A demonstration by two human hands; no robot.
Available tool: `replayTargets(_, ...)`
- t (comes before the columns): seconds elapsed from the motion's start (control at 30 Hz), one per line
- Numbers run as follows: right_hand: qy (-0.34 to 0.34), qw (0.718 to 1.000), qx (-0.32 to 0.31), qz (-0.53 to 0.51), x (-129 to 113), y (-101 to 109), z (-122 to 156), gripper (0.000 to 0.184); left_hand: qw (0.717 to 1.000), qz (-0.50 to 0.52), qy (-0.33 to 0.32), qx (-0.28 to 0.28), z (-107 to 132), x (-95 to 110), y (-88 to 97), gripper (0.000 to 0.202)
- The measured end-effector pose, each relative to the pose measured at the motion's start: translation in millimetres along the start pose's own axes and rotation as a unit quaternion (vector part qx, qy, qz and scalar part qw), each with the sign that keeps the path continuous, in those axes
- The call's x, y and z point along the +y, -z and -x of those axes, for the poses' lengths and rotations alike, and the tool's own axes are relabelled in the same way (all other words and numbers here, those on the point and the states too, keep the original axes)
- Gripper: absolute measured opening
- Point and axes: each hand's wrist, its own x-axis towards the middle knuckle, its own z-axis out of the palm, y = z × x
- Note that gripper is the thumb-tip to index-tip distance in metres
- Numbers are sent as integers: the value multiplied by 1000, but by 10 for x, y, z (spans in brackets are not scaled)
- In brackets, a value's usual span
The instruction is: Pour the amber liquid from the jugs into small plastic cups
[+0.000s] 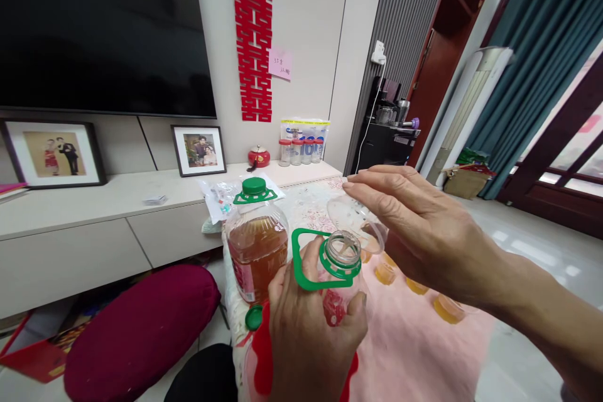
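Observation:
My left hand is wrapped round the neck of an uncapped clear plastic bottle with a green collar and green handle. My right hand is closed on a clear plastic cup, tilted just above the bottle's open mouth. A second bottle, capped in green and holding amber liquid, stands upright just left of them. A loose green cap lies near its base. Several small cups of amber liquid sit on the pink cloth under my right forearm.
A low white cabinet runs along the wall under a dark TV, bearing framed photos, a red pot and jars. A maroon cushion lies on the floor at left. A plastic bag sits behind the capped bottle.

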Motion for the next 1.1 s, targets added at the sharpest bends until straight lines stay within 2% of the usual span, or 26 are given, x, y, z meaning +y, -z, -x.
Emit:
replayTargets(0.1,12,1000,-20,9,-11,24,-18,40,1000,5,2,10,1,33,9,51)
replayTargets(0.23,15,998,-52,25,-66,75,-56,42,997,-41,-65,31,17,-12,-5,63)
replayTargets(0.43,36,997,-58,45,-115,114,-121,38,986,-103,-116,66,14,-59,-10,62)
replayTargets(0.7,49,996,-63,43,-112,124,-132,39,987,-104,-104,60,19,-42,10,59)
replayTargets(0.9,32,995,-77,60,-113,120,-121,41,980,-138,-120,72,50,-52,3,61)
replayTargets(1.1,19,994,-83,62,-126,135,-115,40,985,-120,-102,67,54,-9,-7,59)
